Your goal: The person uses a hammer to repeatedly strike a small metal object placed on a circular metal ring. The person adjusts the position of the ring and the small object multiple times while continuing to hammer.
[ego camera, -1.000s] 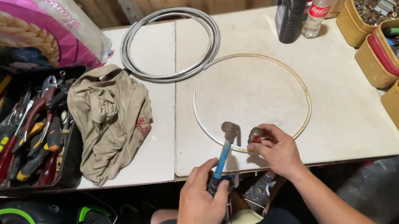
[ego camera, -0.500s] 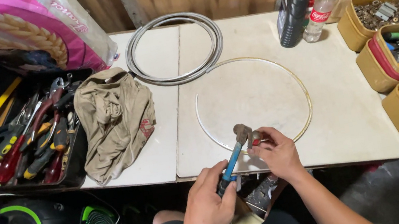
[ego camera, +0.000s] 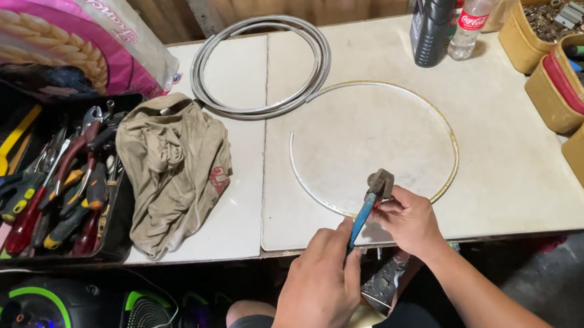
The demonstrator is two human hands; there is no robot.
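Khaki rag (ego camera: pixel 178 167) lies beside tool tray (ego camera: pixel 116 245).

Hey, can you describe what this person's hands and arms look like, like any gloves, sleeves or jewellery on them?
Both are bare: the left hand and the right hand wear no gloves, and no rings, watch or bracelet can be seen. The forearms are uncovered as far as the picture shows, with no sleeve in view. No markings are visible on them.

Blue-handled pliers (ego camera: pixel 371 203) tilted over thin wire hoop (ego camera: pixel 449 136) on table.

A workshop: tool tray (ego camera: pixel 38 206), hardware bins (ego camera: pixel 568 19) (screws, bits)
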